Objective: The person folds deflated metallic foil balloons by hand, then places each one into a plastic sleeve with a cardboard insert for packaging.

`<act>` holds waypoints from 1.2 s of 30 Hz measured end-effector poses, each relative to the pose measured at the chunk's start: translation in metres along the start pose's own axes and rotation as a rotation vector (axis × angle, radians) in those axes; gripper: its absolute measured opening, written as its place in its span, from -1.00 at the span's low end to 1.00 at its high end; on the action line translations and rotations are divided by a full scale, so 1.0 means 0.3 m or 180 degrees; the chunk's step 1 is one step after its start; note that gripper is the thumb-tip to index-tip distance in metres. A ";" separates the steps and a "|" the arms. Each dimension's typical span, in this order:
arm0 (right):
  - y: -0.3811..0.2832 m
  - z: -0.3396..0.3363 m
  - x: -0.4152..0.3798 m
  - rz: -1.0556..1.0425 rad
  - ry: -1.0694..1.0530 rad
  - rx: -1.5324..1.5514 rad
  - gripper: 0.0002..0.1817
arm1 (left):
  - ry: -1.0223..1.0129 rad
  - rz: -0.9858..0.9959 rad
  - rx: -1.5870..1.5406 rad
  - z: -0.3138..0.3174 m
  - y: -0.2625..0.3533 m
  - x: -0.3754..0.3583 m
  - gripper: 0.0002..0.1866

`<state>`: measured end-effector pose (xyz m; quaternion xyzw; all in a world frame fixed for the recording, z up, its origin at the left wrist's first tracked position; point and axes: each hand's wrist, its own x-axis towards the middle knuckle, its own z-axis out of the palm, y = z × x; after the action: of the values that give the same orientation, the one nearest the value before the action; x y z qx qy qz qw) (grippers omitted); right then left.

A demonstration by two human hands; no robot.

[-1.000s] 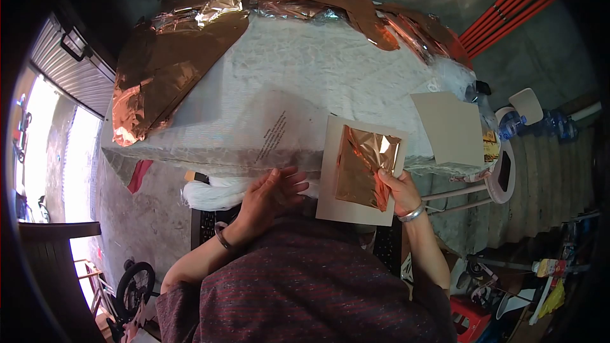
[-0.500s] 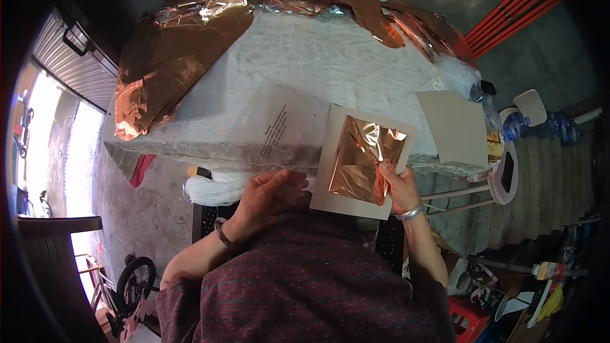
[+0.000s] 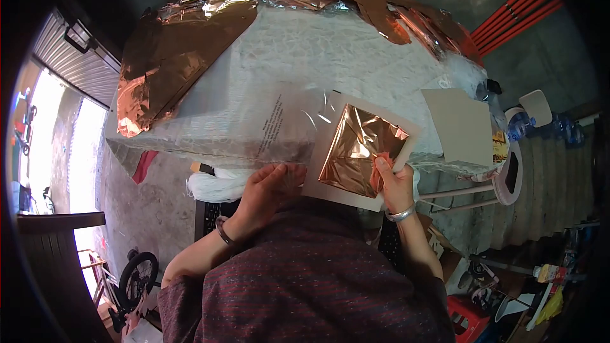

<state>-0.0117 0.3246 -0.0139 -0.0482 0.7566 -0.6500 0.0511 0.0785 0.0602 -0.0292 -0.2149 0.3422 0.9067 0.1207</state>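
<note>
My right hand (image 3: 396, 189) grips a pale card (image 3: 311, 181) at its right edge, with the thumb on top. A folded copper-coloured foil sheet (image 3: 346, 152) lies on that card, glossy and creased, its corner crumpled under the thumb. Closed at the table's front edge, my left hand (image 3: 264, 189) pinches a clear plastic bag (image 3: 279, 143) with small dark printed lines. The card's left edge overlaps the bag in this view. Both stand over the near edge of the covered table (image 3: 305, 44).
Large copper foil sheets (image 3: 184, 51) cover the table's far and left sides. Another pale card (image 3: 459, 124) lies at the right end. White thread (image 3: 216, 185) hangs below the front edge. A stool (image 3: 508, 178) and water bottles (image 3: 562, 126) stand right; a wheel (image 3: 138, 277) shows lower left.
The card with the foil has shifted left and tilted, coming closer to my left hand and the bag. My left fingers have closed on the bag's edge.
</note>
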 end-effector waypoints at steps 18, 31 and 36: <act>0.013 0.014 0.078 0.0261 -0.0524 0.0425 -0.82 | -0.0919 0.1692 0.4133 0.114 0.304 -0.156 -0.73; -0.129 -0.047 0.309 0.0524 -0.1540 0.0353 -0.80 | -0.1824 0.2071 0.5164 0.261 0.563 0.380 -0.66; -0.108 -0.057 0.439 0.0457 -0.1746 -0.0001 -0.82 | -0.2449 0.2543 0.5173 0.240 0.587 0.459 -0.72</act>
<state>-0.1442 0.3182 0.0187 -0.1687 0.7161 -0.6074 0.2998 -0.1290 -0.0114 0.0544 0.3749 0.8464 0.3777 0.0195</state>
